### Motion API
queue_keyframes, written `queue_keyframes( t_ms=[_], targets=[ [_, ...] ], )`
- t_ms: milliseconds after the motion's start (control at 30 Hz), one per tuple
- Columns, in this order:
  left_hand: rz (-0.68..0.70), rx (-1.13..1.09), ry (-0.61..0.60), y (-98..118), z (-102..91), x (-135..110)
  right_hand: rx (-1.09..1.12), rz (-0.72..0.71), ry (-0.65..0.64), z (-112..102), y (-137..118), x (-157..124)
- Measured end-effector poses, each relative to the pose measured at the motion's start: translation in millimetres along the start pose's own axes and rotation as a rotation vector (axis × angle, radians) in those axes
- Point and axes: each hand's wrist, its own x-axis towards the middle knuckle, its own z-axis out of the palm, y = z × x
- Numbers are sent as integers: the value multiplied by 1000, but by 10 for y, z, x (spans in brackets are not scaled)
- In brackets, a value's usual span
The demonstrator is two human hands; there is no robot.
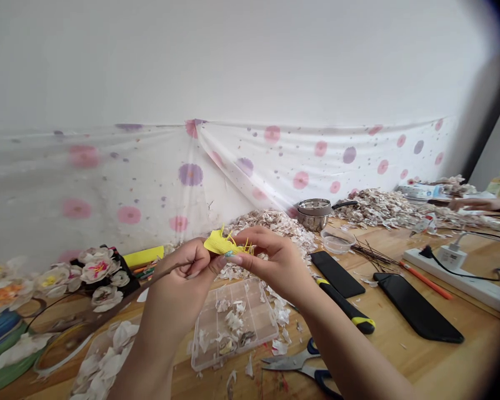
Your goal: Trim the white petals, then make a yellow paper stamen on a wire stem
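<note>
My left hand point(183, 278) and my right hand point(270, 258) meet above the wooden table point(441, 361). Both pinch a small piece of fringed yellow paper point(220, 243) between thumb and fingers. A thin brown stem point(158, 275) runs from the left hand's grip down to the left. Directly below the hands lies a clear plastic compartment box point(233, 322) with white scraps in a few cells. Blue-handled scissors point(304, 364) lie just below my right forearm.
White paper flowers point(95, 272) and a clear tray of petals point(104, 355) are at the left. Heaps of white shreds point(275, 225), a steel pot point(314, 214), two black phones point(416, 314), a yellow-black tool point(350, 311) and a power strip point(458, 278) lie to the right. Another person's arm point(479, 204) reaches in at far right.
</note>
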Motion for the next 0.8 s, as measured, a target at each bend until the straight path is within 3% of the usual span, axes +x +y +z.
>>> queue_keyframes(
  t_ms=[133, 333, 800],
  targets=[
    [-17, 29, -24, -25, 8, 10, 99, 54, -9, 30, 28, -7],
    [-55, 5, -39, -15, 28, -1, 304, 40, 80, 82, 77, -13],
    [-90, -77, -66, 47, 74, -17, 363, 83, 96, 93, 46, -10]
  ],
)
